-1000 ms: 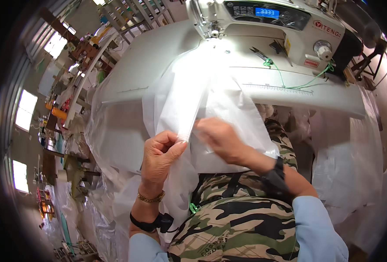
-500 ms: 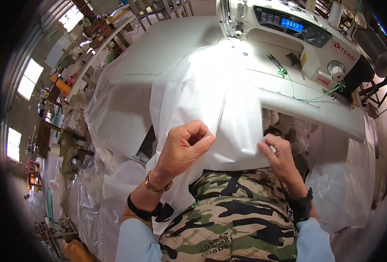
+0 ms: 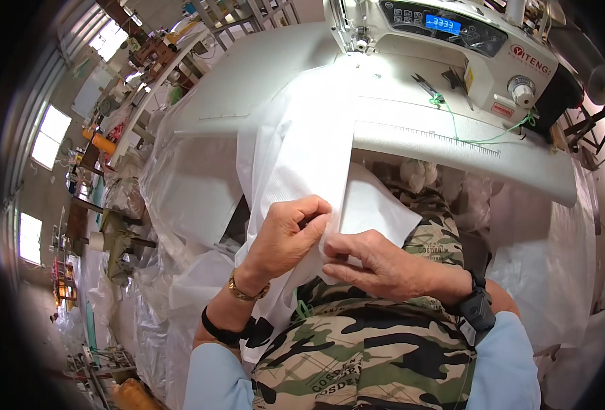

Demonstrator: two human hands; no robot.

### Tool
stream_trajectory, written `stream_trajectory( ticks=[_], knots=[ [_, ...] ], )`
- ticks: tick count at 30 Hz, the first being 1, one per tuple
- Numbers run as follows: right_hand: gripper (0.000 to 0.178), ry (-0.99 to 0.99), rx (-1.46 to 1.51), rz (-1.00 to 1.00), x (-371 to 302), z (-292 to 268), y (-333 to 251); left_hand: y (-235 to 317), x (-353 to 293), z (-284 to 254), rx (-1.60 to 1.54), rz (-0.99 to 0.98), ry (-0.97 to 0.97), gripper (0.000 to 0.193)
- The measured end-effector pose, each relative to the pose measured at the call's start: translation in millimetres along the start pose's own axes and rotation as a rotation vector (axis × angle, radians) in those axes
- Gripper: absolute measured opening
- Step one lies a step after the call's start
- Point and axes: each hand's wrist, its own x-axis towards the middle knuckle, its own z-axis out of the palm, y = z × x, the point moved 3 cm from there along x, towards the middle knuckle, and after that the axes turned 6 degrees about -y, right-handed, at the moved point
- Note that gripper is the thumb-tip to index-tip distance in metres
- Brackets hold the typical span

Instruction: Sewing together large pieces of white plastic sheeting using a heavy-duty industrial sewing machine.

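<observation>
White fabric (image 3: 296, 150) runs from under the sewing machine's (image 3: 446, 41) lit needle area down over the table edge to my lap. My left hand (image 3: 287, 232) pinches the fabric's right edge between thumb and fingers. Right beside it, my right hand (image 3: 374, 263) is closed on the same edge, slightly lower and nearly touching the left. A loose flap of the cloth hangs to the right, above my right hand, over the camouflage-patterned apron (image 3: 364, 342). What lies inside the pinched fingertips is too small to make out.
On the machine bed lie small thread snips (image 3: 425, 87) with green thread trailing right. A ruler scale (image 3: 432, 134) runs along the table's front edge. Clear plastic sheeting (image 3: 159, 171) drapes at the left, and more plastic (image 3: 541, 273) hangs at the right. Cluttered benches stand far left.
My right hand has moved left, carrying the fabric's right side inward to meet my left hand. The cloth now looks narrower and folded. My view has shifted slightly.
</observation>
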Motion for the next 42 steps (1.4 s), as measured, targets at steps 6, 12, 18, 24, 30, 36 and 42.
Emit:
stream_trajectory(
  ticks=[6, 12, 18, 24, 30, 36, 42],
  knots=[
    [0.015, 0.074, -0.216, -0.240, 18.4, 23.6, -5.4, -8.3, -3.9, -7.4, -0.259, -0.099, 0.015, 0.011],
    [0.040, 0.440, 0.357, -0.067, 36.3, -1.5, 54.7, 0.4, -10.7, -69.1, 0.065, -0.124, 0.074, 0.004],
    [0.051, 0.233, 0.219, -0.310, 177.3, 34.3, 150.1, 65.0, 20.1, -108.4, 0.404, 0.010, -0.028, 0.005],
    [0.042, -0.005, 0.134, -0.192, 261.3, 32.5, 122.1, 114.6, 39.5, -96.8, 0.929, 0.199, -0.273, 0.007],
    [0.036, -0.011, -0.057, -0.065, 212.2, 67.9, 183.2, 19.5, -0.7, -65.9, 0.999, 0.201, -0.330, 0.007],
    [0.025, -0.402, -0.458, 0.116, 122.7, -25.2, 165.5, -94.3, -27.8, -27.0, 0.888, 0.119, 0.017, 0.009],
    [0.014, 0.051, -0.885, -0.269, 122.3, -98.4, 99.9, -113.9, -31.9, -4.2, 0.526, 0.018, 0.384, 0.007]
  ],
)
